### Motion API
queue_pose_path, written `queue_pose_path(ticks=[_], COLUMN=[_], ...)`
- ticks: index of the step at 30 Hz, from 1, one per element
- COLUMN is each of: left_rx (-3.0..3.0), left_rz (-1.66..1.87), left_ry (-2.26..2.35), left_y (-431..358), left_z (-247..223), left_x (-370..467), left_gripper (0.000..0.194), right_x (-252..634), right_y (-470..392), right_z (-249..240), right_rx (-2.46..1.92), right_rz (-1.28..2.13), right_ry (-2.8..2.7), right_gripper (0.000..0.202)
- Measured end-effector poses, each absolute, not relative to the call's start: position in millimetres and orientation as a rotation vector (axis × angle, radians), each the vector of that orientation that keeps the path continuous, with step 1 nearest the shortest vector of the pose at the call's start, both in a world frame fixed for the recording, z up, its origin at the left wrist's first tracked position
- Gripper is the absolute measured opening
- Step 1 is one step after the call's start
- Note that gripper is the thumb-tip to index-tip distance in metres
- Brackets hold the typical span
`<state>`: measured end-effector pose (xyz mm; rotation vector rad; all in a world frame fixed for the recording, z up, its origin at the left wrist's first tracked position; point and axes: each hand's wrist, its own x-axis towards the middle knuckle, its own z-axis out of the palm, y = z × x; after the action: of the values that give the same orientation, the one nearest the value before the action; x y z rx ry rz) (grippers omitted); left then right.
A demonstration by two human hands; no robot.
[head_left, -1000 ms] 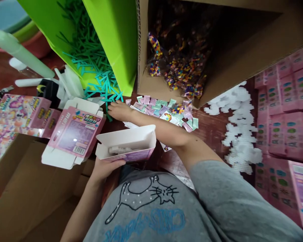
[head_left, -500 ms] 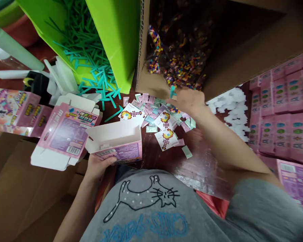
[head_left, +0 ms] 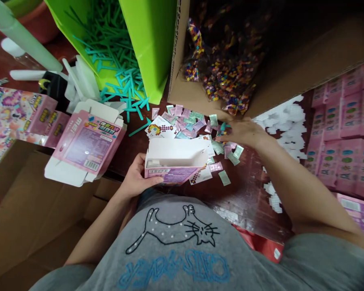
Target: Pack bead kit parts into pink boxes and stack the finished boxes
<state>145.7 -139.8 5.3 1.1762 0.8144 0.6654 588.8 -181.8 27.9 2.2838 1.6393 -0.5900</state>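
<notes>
My left hand (head_left: 140, 178) grips an open pink and white box (head_left: 176, 161) at its left side, the thumb on the printed face. Something small and pale lies inside the box. Over the right part of a pile of small pink and green packets (head_left: 188, 121) is my right hand (head_left: 241, 131), its fingers wrapped round a small bag of coloured pieces (head_left: 223, 128) with some teal in it. Cards with a pixel pattern (head_left: 161, 127) lie among the packets, partly behind and under the box.
A green bin (head_left: 151, 44) of teal sticks (head_left: 127, 87) stands at the back, beside a cardboard box (head_left: 182, 91) with bags of coloured pieces. Another pink box (head_left: 87, 141) lies left. White pieces (head_left: 285, 121) and stacked pink boxes (head_left: 348, 121) are at the right.
My left hand has carried the open box rightward, over part of the cards. My right hand has drawn back slightly from the cardboard box, toward the packets. The view has shifted a little.
</notes>
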Motion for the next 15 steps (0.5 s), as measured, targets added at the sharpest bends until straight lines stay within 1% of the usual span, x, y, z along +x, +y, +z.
queue_pose_path(ticks=[3,5,9,12,13,15], left_rx=[1.139,1.088,1.006,1.007,1.025,1.077], left_rz=[0.673,0.67,0.605,0.522,0.485,0.398], left_ry=[0.799,0.762,0.632,0.558,0.527,0.432], left_y=[-142.5,-141.9,-134.3,-127.3,-125.6,-123.4], left_z=[3.6,2.0,2.2,8.9,12.2,19.9], left_x=[142.2,139.7,144.0,161.1,169.4,188.0], left_gripper=[0.06,0.056,0.054,0.055,0.055,0.053], right_x=[584.3,579.9,569.2,549.3,539.2,516.5], right_y=[-182.3,-184.7,-197.3,-210.0,-213.6,-218.6], right_z=[35.2,44.4,63.4,77.4,82.0,90.4], right_rx=[2.308,2.371,2.648,2.902,2.922,2.853], right_rz=[-0.606,-0.631,-0.578,-0.747,-0.791,-0.752], right_ry=[1.546,1.643,1.834,2.149,2.309,2.599], right_gripper=[0.05,0.039,0.037,0.036,0.033,0.029])
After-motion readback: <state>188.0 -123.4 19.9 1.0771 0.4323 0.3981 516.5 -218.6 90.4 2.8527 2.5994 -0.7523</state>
